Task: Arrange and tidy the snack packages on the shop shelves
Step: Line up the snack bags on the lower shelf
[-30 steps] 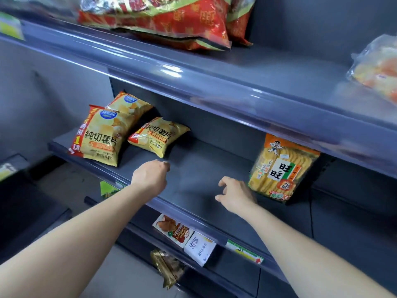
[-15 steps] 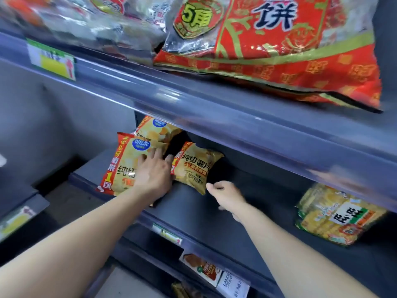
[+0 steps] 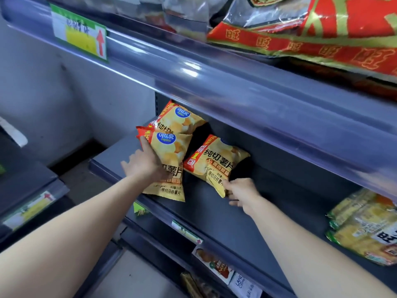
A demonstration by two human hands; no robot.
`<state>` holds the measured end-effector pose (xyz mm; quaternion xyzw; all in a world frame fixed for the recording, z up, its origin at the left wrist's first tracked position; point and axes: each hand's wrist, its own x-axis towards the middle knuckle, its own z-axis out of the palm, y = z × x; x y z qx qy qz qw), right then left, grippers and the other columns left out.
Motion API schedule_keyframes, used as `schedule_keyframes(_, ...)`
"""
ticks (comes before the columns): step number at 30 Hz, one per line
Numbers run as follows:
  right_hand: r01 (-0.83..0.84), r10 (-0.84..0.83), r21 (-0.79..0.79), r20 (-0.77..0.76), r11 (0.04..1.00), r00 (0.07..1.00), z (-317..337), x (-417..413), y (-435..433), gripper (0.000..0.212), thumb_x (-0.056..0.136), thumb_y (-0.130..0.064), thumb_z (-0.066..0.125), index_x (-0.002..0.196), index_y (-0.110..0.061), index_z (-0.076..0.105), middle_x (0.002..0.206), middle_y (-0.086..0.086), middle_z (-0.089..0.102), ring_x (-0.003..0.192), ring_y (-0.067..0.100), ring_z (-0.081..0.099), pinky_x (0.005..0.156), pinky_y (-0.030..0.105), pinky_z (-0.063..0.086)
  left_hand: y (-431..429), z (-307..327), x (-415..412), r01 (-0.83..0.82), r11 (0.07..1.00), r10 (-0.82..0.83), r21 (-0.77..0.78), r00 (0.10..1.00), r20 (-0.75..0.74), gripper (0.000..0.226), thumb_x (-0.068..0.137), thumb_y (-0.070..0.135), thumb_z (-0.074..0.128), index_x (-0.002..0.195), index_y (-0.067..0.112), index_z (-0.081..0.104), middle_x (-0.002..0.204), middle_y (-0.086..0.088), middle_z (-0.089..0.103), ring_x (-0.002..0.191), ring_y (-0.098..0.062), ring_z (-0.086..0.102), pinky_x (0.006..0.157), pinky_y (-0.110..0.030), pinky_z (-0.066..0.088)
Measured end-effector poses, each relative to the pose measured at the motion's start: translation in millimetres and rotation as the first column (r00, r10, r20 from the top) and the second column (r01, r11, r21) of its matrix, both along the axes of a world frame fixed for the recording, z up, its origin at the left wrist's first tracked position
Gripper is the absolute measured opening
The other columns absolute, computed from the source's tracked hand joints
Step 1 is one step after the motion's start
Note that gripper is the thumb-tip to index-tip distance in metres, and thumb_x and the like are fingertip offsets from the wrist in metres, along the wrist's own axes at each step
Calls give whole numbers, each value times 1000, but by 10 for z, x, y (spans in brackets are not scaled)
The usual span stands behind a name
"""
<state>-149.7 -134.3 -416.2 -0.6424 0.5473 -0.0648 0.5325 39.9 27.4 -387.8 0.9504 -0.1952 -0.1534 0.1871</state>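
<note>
Near chip bag (image 3: pixel 169 151): left hand (image 3: pixel 146 166) pressed flat, fingers splayed, propping it.
Right chip bag (image 3: pixel 217 162): right hand (image 3: pixel 240 190) pinched its corner, prob to straighten.

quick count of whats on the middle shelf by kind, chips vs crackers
yellow chip bags: 3, the back bag, the front bag touched by the left hand, and the right-side bag pinched at its corner by the right hand
rice cracker packs: 1, cut off at the frame edge
total: 4
</note>
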Motion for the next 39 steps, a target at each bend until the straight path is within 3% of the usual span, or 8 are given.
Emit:
schedule_keyframes(8, 86, -86, 2, -28, 996, 996, 107, -106, -132, 26, 89, -23, 68, 106, -5, 61, 100, 14, 69, 62, 20, 66, 45, 24, 45, -14, 113, -155, 249, 967, -237, 52, 956, -174, 118, 56, 56, 85, 144, 19, 16, 127, 1, 59, 120, -28, 52, 105, -46, 30)
schedule_keyframes(14, 95, -98, -150, -14, 984, 995, 182, -161, -117, 11, 89, -16, 66, 98, -9, 63, 84, 7, 69, 66, 23, 68, 52, 29, 51, -8, 109, -189, 210, 973, -225, -93, 952, -209, 113, 66, 39, 85, 150, 14, 13, 137, -3, 51, 122, -26, 51, 94, -31, 44)
schedule_keyframes(19, 67, -70, -200, -7, 978, 998, 305, -200, -72, 10, 89, -6, 62, 84, -14, 59, 85, 6, 67, 66, 20, 65, 57, 30, 54, -11, 161, -271, 105, 974, -140, -200, 975, -170, 102, 69, 22, 84, 146, 12, 18, 129, -7, 56, 115, -29, 55, 91, -37, 49)
schedule_keyframes(23, 18, -28, -221, -42, 975, 999, 402, -232, -54, 23, 85, 3, 57, 74, -18, 58, 86, 8, 68, 77, 27, 69, 59, 33, 56, -8, 246, -339, 86, 963, -116, -257, 988, -104, 81, 72, 16, 81, 136, 12, 32, 125, -8, 58, 111, -28, 56, 80, -33, 46)
schedule_keyframes(28, 133, -129, -276, 33, 952, 991, 428, -285, 10, 28, 80, -1, 68, 61, -13, 51, 63, 0, 62, 73, 32, 71, 76, 51, 58, -14, 299, -412, 78, 946, -100, -315, 994, -54, 66, 72, 10, 79, 124, 13, 39, 121, -9, 60, 107, -29, 57, 73, -32, 43)
schedule_keyframes(31, 152, -142, -291, 55, 945, 988, 443, -299, 10, 11, 80, -4, 69, 76, -1, 59, 61, 1, 63, 73, 32, 70, 77, 52, 57, -17, 303, -439, 97, 953, -112, -286, 993, -37, 59, 73, 12, 79, 120, 13, 44, 119, -8, 61, 107, -28, 58, 75, -32, 44)
schedule_keyframes(37, 205, -175, -255, 134, 945, 975, 465, -263, -79, 15, 85, -3, 67, 89, -15, 59, 87, 11, 68, 78, 31, 70, 81, 46, 57, -55, 260, -431, 131, 951, -121, -279, 991, 51, 19, 78, 8, 70, 79, 16, 52, 85, -1, 58, 81, -22, 53, 59, -31, 40)
schedule_keyframes(39, 235, -200, -245, 159, 941, 967, 431, -242, -112, 15, 85, -1, 66, 83, -13, 56, 88, 12, 67, 77, 32, 69, 82, 47, 57, -79, 231, -419, 113, 953, -104, -281, 993, 49, 23, 79, 5, 66, 69, 18, 50, 79, -2, 58, 76, -22, 52, 51, -29, 34)
